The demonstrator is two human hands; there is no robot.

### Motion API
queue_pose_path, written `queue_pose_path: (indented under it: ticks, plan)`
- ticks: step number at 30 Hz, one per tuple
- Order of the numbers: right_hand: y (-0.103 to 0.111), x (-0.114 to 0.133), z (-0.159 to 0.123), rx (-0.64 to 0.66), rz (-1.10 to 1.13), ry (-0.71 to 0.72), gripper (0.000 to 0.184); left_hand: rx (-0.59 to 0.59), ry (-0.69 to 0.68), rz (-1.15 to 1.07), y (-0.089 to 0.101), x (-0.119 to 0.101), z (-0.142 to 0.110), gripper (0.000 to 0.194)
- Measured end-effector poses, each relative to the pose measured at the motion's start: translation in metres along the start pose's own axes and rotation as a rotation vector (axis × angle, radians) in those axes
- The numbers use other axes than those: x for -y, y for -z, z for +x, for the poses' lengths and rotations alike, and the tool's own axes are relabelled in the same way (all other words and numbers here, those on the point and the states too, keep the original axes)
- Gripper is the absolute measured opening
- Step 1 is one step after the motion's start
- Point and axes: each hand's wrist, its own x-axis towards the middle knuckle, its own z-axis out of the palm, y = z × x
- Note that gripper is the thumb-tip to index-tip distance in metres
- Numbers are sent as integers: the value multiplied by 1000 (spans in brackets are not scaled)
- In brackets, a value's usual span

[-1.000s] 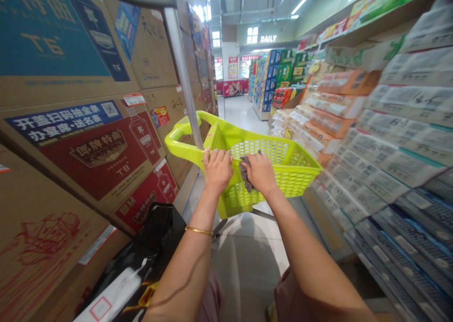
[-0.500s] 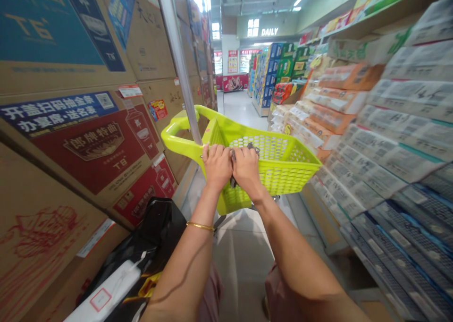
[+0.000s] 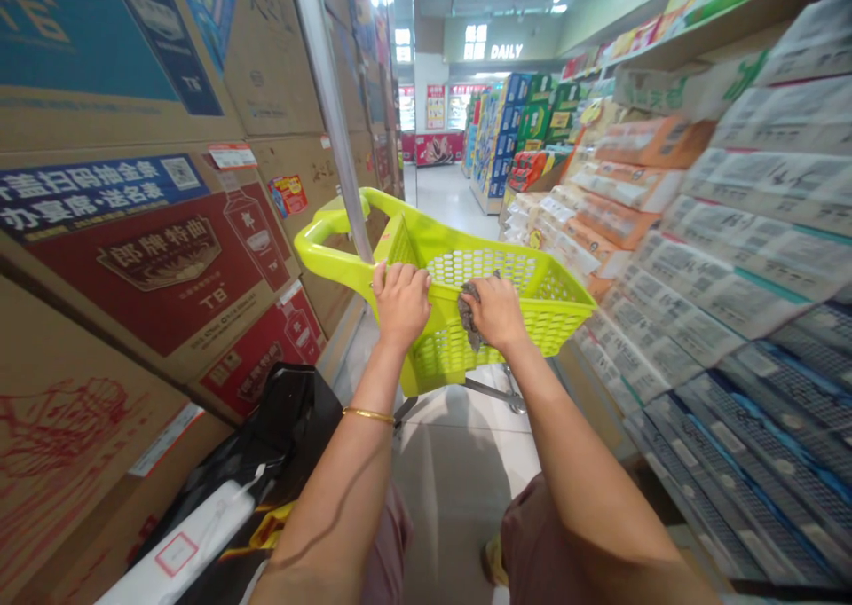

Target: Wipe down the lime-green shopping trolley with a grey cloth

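A lime-green plastic shopping cart basket with slotted sides stands in front of me on a metal frame. My left hand is closed over its near rim, close to where a grey metal pole rises. Farther along the same rim, my right hand grips a crumpled grey cloth and presses it against the rim. Part of the cloth hangs down the outer side. The fingertips of both hands are hidden behind the rim.
Stacked cardboard cartons wall the left side, with a black bag and a white object below them. Shelves of packaged goods line the right. Tiled floor leads to blue and green packs farther off.
My right hand with the cloth slid along the rim to my left hand, then back away from it. My left hand stays on the rim. The view has shifted slightly.
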Motion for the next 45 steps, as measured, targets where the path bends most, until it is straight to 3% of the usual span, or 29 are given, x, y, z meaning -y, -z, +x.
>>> queue_pose_path:
  ticks: [10, 17, 21, 25, 29, 39, 45]
  plan:
    - [6, 29, 0, 44, -25, -10, 22, -36, 15, 24, 5, 17, 2, 24]
    - [-1, 30, -4, -84, 81, 49, 24, -25, 17, -2, 5, 19, 3, 23]
    - [-7, 50, 0, -126, 126, 146, 34, -36, 17, 5, 4, 16, 1, 24]
    - [-16, 67, 4, -128, 149, 118, 40, -11, 8, 9, 5, 13, 0, 24]
    - [-21, 60, 4, -130, 114, 154, 42, 0, -6, 8, 6, 15, 2, 24]
    - [-18, 4, -11, -133, -14, 112, 34, 31, -62, 120, 4, 17, 3, 26]
    - [-18, 17, -10, -181, 8, 59, 33, 0, -27, 111, 0, 13, 4, 26]
